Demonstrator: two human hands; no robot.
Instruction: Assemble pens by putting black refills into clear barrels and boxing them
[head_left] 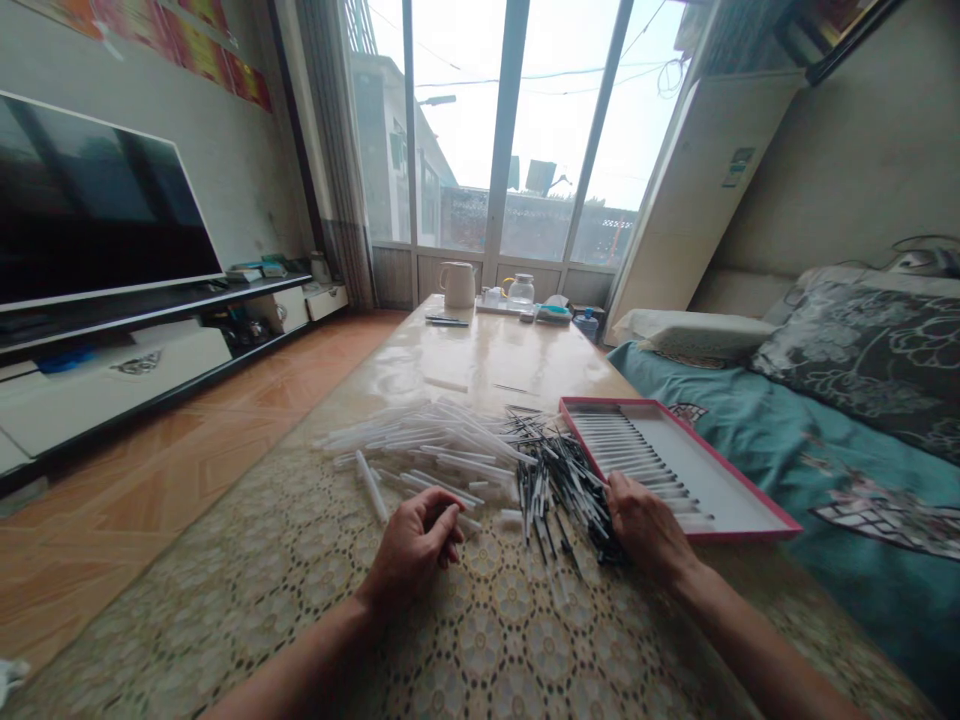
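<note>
Dark rods (559, 478) lie by the right hand (646, 528), a far label (739, 167) unreadable.

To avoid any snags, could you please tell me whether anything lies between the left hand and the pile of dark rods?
Yes, a short white piece lies on the tablecloth between the left hand and the dark rods.

Bright window (457, 120) — patterned table (480, 640) | orange tiled floor (255, 400) | grey walls (247, 60)
</note>
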